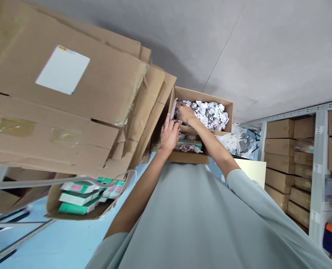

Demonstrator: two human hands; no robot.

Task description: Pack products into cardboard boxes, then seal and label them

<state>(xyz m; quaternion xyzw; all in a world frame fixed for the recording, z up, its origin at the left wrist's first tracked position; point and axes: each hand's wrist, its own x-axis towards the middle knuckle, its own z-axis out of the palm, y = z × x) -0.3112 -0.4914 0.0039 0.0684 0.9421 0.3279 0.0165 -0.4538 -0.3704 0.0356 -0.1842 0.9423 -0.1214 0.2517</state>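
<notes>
An open cardboard box (230,117) full of crumpled white paper (211,114) stands in front of me. My right hand (186,113) reaches into its left end, fingers bent down and closed at the paper; what they hold is hidden. Against the box's near left corner lies my left hand (169,133), its fingers stretched out along the edge. Nearer my body is a second open cardboard box (188,157). Inside that one are a green carton (190,142) and some crumpled paper.
Flattened cardboard boxes (98,82) are stacked high at left. Below them, a cardboard tray (52,200) holds several green and white cartons (79,198). Metal shelving (319,160) with brown boxes (279,147) stands at right. Crumpled grey-white material (240,142) lies beside the paper-filled box.
</notes>
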